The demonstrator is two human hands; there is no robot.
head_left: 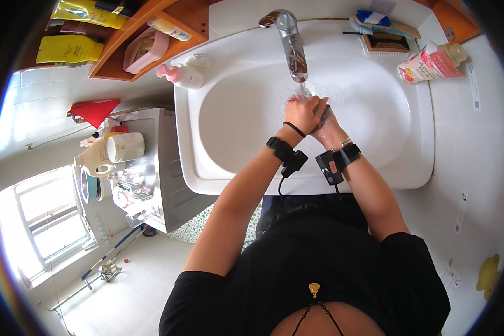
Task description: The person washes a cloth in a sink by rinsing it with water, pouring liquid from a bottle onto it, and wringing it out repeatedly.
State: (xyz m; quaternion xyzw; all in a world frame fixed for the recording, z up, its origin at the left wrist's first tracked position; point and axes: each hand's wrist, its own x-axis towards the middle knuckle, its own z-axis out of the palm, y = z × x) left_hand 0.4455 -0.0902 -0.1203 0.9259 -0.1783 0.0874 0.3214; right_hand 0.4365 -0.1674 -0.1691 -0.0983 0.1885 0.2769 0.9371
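Water runs from the chrome faucet [294,50] over both my hands, which meet above the white sink basin [235,120]. My left hand [302,116] is closed, its fingers bent across toward my right hand [330,132]. Lower and partly covered by the left, my right hand curls around something dark and wet [322,116] between the two. Only a small part of this dark thing shows, so its kind cannot be made out. Splashing water surrounds the fingers. Both wrists carry black straps with small boxes and cables.
A pink-topped pump bottle [186,77] stands on the sink's left rim. Brushes [383,42] and a pink-and-white bottle [431,63] lie at the back right. An orange shelf [193,22] with yellow tubes is at upper left. A washing machine [176,168] stands left of the sink.
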